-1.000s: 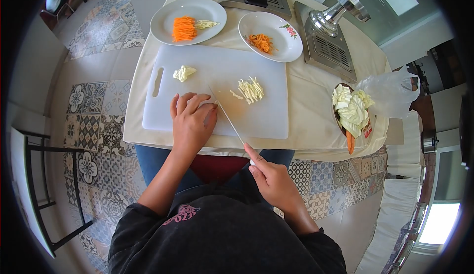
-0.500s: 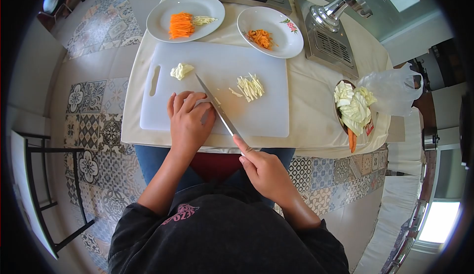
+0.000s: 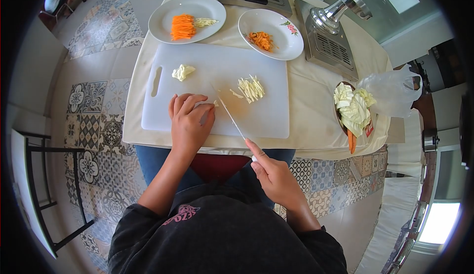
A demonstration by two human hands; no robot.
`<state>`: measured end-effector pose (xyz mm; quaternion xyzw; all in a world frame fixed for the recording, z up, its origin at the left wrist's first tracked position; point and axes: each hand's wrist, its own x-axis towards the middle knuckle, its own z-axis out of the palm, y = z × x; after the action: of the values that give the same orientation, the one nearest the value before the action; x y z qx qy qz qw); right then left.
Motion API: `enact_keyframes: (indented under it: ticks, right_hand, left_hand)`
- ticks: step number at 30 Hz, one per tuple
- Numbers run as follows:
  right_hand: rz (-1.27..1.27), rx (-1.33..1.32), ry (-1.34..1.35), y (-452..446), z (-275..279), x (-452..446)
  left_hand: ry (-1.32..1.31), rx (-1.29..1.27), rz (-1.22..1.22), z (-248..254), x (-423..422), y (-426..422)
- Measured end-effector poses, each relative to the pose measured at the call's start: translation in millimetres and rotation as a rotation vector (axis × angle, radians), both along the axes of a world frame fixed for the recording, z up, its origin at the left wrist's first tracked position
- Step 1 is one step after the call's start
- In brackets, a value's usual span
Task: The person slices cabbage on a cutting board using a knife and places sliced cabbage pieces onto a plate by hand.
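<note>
My right hand [image 3: 272,175] is wrapped around the handle of a kitchen knife [image 3: 232,117], its blade pointing up and left over the white cutting board [image 3: 207,59]. Left of the blade, my left hand [image 3: 190,121] rests on the board with curled fingers. A small pale bit of cabbage [image 3: 216,103] shows at its fingertips; the rest is hidden beneath them. Beyond that hand lies a crumpled cabbage piece [image 3: 183,72]. To the right of the knife sits a pile of thin cabbage strips [image 3: 252,89], with a few loose slivers beside it.
Behind the board stand an oval plate [image 3: 160,14] with carrot and cabbage strips and a flowered plate [image 3: 289,46] holding carrot shavings. At right are a bowl of cabbage leaves [image 3: 353,106] with carrots [image 3: 351,140], a plastic bag [image 3: 395,88] and a metal appliance [image 3: 328,44].
The knife has shifted right, away from my left fingertips, and its blade has turned more edge-on. My right hand moved slightly right and down. My left hand stays nearly in place.
</note>
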<state>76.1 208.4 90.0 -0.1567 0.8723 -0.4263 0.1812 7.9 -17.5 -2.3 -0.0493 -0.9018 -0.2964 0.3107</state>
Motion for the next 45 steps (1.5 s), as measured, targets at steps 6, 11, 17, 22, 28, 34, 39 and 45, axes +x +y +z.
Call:
enact_keyframes:
  ticks: [6, 11, 17, 22, 28, 34, 39, 45]
  right_hand:
    - [-0.015, -0.041, -0.073, -3, 3, 3]
    - [-0.015, -0.025, -0.116, -7, 3, 3]
    - [-0.025, -0.017, -0.081, -11, -2, 2]
    - [-0.028, -0.009, -0.024, -18, -15, -9]
    - [0.002, 0.074, 0.165, -9, -26, -3]
    - [-0.058, 0.139, 0.201, 1, -21, 4]
    - [-0.107, 0.128, 0.203, 5, -20, 8]
    - [-0.21, -0.043, 0.159, 10, -23, 6]
  left_hand:
    - [-0.001, -0.004, 0.005, 1, 0, 1]
    - [-0.018, -0.03, 0.013, 2, 0, 2]
    - [-0.027, -0.036, 0.004, 3, 0, 1]
    - [-0.014, -0.024, -0.002, 1, 0, 2]
    - [-0.018, -0.039, -0.002, -1, 0, 1]
    - [-0.025, -0.114, -0.057, 2, 0, 2]
    - [-0.101, -0.181, -0.088, 4, -2, 4]
    - [-0.174, -0.236, -0.127, 14, -7, 19]
